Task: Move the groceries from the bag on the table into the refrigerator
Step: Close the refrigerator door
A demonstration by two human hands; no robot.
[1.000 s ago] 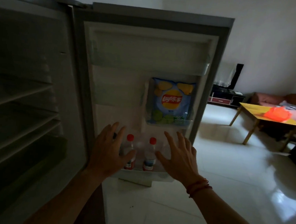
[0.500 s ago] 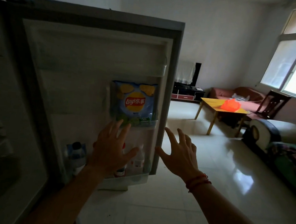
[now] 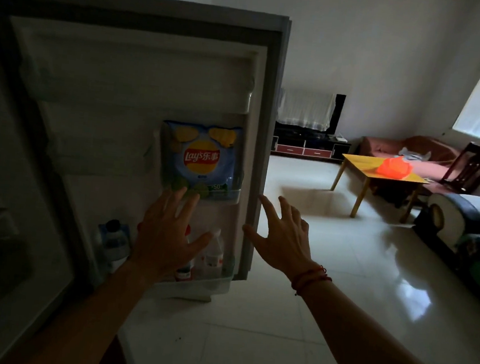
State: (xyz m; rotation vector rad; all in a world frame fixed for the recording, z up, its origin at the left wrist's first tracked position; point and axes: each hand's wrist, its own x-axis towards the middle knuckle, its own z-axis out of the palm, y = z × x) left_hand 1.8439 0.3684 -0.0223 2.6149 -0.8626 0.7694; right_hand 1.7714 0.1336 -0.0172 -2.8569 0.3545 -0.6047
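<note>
Blue chip bag (image 3: 202,160): upright in the middle shelf of the open refrigerator door (image 3: 144,70). Bottom door shelf (image 3: 193,287): 1 dark-capped bottle (image 3: 112,243) at left, 1 white-capped bottle (image 3: 214,255) at right, 1 red-capped bottle (image 3: 185,267) partly behind the left hand (image 3: 166,233). Left hand: fingers spread, holding nothing, before the door. Right hand (image 3: 283,238): fingers spread, empty, just beside the door's outer edge; red cord (image 3: 310,278) at wrist. Orange bag (image 3: 392,168): on the yellow table (image 3: 360,164), well apart across the room.

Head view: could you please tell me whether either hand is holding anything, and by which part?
Nothing is held: the left hand and right hand are both open, fingers spread, near the refrigerator door.
</note>
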